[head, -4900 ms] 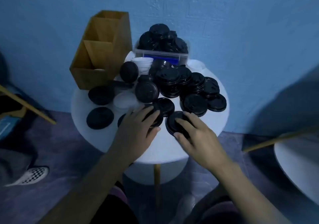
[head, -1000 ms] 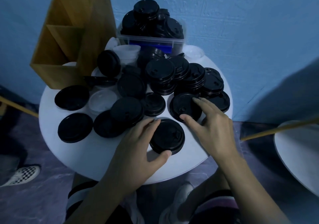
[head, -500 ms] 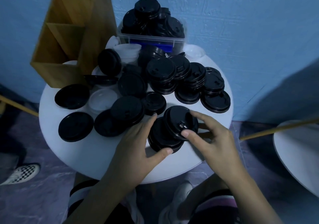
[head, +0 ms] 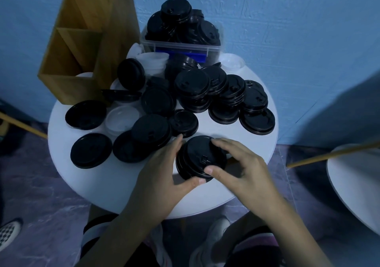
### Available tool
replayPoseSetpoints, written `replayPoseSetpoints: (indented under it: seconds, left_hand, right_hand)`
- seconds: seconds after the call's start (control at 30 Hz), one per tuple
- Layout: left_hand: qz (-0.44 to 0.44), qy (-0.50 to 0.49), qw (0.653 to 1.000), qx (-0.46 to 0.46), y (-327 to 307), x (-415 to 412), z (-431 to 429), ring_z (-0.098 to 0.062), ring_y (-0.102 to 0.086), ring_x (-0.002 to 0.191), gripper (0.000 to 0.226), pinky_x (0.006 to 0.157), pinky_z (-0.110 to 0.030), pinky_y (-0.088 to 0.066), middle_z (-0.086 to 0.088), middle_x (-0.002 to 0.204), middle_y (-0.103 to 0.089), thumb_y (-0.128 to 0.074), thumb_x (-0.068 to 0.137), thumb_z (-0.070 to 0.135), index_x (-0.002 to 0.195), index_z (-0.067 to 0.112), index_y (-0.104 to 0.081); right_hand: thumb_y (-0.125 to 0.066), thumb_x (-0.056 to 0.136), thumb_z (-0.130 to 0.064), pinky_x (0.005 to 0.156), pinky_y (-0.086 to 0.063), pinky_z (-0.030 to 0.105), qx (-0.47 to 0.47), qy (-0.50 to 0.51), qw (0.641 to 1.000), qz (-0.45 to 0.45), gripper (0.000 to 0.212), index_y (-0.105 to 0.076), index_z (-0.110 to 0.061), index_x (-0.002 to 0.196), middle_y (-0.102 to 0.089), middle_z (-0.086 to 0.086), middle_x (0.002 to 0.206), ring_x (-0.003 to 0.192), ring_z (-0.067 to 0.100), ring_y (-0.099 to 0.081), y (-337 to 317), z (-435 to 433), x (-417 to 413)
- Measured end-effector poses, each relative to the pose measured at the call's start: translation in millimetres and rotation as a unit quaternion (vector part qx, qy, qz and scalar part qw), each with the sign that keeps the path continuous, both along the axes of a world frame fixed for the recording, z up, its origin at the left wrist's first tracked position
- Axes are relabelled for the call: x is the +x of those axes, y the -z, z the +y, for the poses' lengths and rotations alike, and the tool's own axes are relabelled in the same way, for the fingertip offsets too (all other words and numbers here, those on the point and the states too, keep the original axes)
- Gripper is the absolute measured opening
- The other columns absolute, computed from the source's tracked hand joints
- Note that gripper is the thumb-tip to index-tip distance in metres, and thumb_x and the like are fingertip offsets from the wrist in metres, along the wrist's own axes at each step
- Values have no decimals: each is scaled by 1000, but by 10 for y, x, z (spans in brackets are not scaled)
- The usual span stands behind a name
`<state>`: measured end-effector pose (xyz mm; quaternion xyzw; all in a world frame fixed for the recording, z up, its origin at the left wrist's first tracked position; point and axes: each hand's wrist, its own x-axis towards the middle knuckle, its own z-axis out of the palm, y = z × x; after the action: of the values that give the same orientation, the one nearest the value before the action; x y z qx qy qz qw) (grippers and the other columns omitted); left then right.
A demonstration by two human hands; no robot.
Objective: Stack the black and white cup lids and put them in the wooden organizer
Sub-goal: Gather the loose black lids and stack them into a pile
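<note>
Two hands, left hand (head: 162, 172) and right hand (head: 246, 170), clamp short stack of round black plastic lids (head: 197, 153), near edge of white round counter (head: 115, 186). Step: stacking. Next likely: square stack, load tall wooden organizer (head: 82, 61), far left.

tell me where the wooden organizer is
In the head view the wooden organizer stands at the table's far left edge, left of the clear bin of black lids.
</note>
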<state>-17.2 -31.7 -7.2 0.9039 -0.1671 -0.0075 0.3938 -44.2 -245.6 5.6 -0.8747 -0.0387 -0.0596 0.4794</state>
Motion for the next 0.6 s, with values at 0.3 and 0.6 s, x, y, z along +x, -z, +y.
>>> replayPoseSetpoints:
  seconds: [0.3, 0.6]
  left_hand:
    - [-4, 34, 999, 28, -19, -17, 95, 32, -10, 132, 101, 102, 5, -12, 51, 144, -18, -84, 72, 53, 153, 48, -24]
    - [0, 16, 999, 29, -18, -47, 163, 24, -20, 132, 89, 98, 10, -12, 33, 146, -30, -78, 85, 39, 146, 51, -15]
  right_hand:
    - [-65, 75, -75, 107, -35, 9, -52, -17, 998, 25, 71, -58, -43, 138, -52, -33, 139, 130, -12, -45, -24, 10, 11]
    - [-59, 78, -71, 113, -31, 17, -101, -39, 994, 25, 71, -53, -42, 143, -46, -30, 147, 137, -9, -39, -21, 53, 20]
